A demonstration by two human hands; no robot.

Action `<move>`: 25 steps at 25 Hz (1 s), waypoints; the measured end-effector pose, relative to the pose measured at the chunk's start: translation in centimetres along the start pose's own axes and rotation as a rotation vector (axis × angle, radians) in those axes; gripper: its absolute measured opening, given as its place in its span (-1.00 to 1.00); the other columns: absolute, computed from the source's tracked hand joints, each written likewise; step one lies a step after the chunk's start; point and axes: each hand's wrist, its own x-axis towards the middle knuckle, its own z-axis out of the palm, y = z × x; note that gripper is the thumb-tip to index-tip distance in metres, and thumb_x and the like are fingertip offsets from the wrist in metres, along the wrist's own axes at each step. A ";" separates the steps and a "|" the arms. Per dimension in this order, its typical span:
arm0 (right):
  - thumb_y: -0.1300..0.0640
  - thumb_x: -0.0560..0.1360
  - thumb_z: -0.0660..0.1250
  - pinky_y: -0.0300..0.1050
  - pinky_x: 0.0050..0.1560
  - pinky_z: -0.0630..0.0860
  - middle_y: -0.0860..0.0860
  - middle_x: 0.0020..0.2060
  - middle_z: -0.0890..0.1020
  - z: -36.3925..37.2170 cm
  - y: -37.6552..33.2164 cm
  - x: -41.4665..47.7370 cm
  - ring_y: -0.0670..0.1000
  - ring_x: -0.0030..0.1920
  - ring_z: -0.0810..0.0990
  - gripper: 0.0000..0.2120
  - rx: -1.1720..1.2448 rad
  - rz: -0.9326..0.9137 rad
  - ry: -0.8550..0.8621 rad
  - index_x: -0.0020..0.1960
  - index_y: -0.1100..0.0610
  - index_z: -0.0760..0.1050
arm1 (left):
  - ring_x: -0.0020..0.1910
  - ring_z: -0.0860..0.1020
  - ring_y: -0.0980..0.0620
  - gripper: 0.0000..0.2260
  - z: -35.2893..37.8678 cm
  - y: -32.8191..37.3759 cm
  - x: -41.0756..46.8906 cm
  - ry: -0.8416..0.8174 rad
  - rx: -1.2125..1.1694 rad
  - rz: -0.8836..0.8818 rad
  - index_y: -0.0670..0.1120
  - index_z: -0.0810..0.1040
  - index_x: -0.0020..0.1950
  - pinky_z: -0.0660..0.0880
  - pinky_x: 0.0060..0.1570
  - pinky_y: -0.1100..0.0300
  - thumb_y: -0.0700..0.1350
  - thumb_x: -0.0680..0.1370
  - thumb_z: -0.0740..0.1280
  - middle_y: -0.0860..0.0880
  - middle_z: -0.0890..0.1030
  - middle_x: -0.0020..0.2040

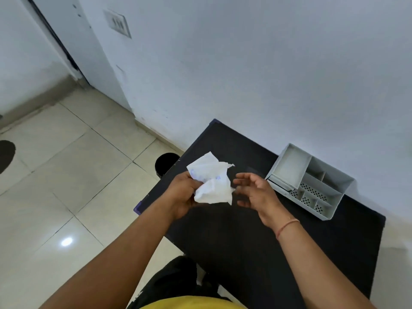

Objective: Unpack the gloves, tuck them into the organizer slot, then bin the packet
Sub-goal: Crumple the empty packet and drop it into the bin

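A crumpled white paper packet (pixel 211 181) with faint blue print is held above the black table (pixel 245 241), gripped from the left by my left hand (pixel 184 192). My right hand (pixel 254 189) hovers just right of the packet with fingers curled apart, holding nothing. A grey plastic organizer (pixel 310 181) with several compartments stands at the table's back right, against the wall. I cannot make out the gloves in any of its slots. A black bin (pixel 166 163) stands on the floor beside the table's left edge, partly hidden behind it.
The white wall (pixel 267 74) runs close behind the table. Pale floor tiles (pixel 78 175) stretch to the left. A dark door frame (pixel 55 41) is at the far left. My dark trousers (pixel 176 284) show below the table's near edge.
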 end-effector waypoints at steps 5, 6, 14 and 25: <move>0.24 0.50 0.55 0.04 -0.07 0.70 0.02 0.17 0.74 5.8 -1.7 -3.8 0.06 0.10 0.74 -0.57 0.197 -0.044 -0.222 0.32 -0.02 0.62 | -0.38 0.67 0.08 -0.83 -1.4 1.2 -3.0 -0.007 -0.207 -0.056 -0.13 0.70 0.11 0.52 -0.56 0.32 -0.23 0.70 0.30 -0.08 0.74 -0.22; 0.21 0.52 0.53 0.00 -0.13 0.68 0.06 0.13 0.77 7.5 -2.3 -3.9 0.06 0.03 0.76 -0.66 0.256 -0.047 -0.183 0.28 0.01 0.64 | -0.39 0.67 0.08 -0.82 -1.8 1.5 -3.5 0.008 -0.136 -0.047 -0.12 0.68 0.14 0.52 -0.55 0.30 -0.25 0.70 0.28 -0.09 0.74 -0.22; 0.19 0.55 0.48 -0.04 -0.19 0.71 0.14 -0.03 0.79 18.8 -4.2 3.0 0.10 -0.08 0.76 -0.91 0.141 0.006 0.181 0.05 0.08 0.69 | 0.00 0.77 -0.12 -0.73 -11.2 6.5 -1.9 0.112 0.293 0.163 -0.06 0.65 0.21 0.75 -0.03 0.01 -0.14 0.53 0.58 -0.14 0.76 0.11; 0.38 0.55 0.32 0.15 0.35 0.58 0.19 0.19 0.74 40.4 -9.4 12.1 0.21 0.27 0.69 -0.64 0.278 -0.101 -0.143 0.27 0.15 0.67 | -0.17 0.79 -0.13 -0.80 -33.7 21.2 6.1 0.206 0.198 0.159 -0.29 0.67 0.06 0.76 -0.10 0.02 -0.25 0.49 0.58 -0.25 0.77 -0.05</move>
